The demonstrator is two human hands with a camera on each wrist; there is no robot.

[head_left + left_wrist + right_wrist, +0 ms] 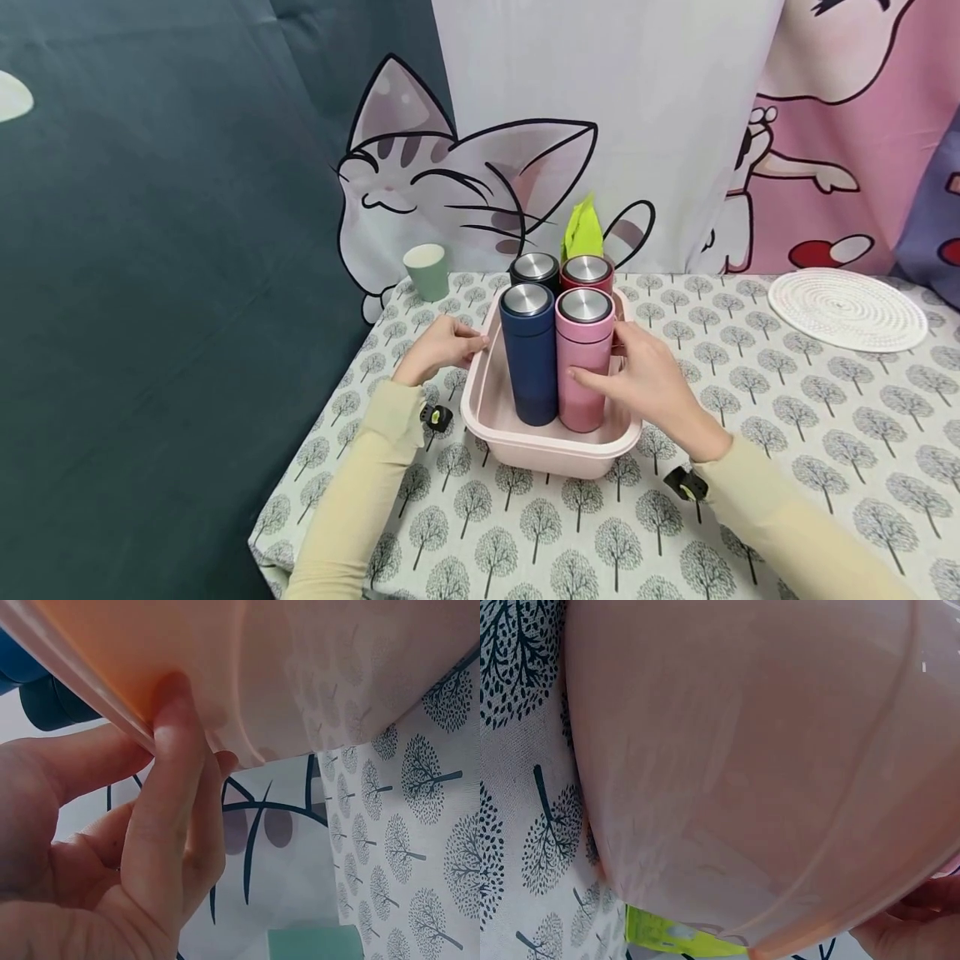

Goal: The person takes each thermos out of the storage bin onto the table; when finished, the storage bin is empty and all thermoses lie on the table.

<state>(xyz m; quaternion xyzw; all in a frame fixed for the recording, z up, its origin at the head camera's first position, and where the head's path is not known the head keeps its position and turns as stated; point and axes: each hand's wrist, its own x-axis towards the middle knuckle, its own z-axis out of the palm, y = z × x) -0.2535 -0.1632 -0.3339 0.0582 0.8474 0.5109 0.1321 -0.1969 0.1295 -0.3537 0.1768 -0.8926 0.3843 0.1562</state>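
A pale pink plastic basin [551, 458] holds upright tumblers with silver-topped lids. In front stand a navy tumbler [531, 367] and a pink tumbler [588, 383]; behind them are a black one [535, 267] and a red one [588, 270]. My left hand [447, 343] pinches the basin's left rim, thumb and fingers on either side of it in the left wrist view. On the other side, my right hand [651, 375] grips the pink tumbler, thumb across its front and fingers round its right side. In the right wrist view the basin's wall hides most of that hand.
A green cup [427, 273] stands at the table's back left. Bright yellow-green packaging [583, 229] rises behind the tumblers. At the back right lies a round white woven mat [847, 308]. The tree-print tablecloth [495, 533] ends at the left table edge.
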